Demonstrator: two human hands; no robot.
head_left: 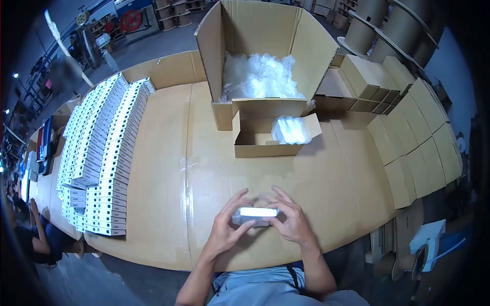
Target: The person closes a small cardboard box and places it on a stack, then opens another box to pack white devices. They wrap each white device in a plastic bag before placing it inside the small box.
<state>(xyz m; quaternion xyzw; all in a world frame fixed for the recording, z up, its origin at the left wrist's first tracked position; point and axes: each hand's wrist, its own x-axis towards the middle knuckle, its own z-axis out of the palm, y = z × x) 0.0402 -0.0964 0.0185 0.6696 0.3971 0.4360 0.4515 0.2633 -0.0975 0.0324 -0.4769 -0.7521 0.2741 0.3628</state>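
Near the front edge of the table, a small white box with clear plastic about it is held between my two hands. My left hand grips its left end, thumb at the near side. At its right end, my right hand holds it with the thumb against the near side and the forefinger raised. Beyond my hands stands an open small carton with a plastic-wrapped bundle in its right part. Behind that, a large open carton holds a heap of clear plastic wrap.
Stacked white boxes fill the left side of the cardboard-covered table. Brown cartons line the right side, with more at the back right. At the far left edge, part of another person shows.
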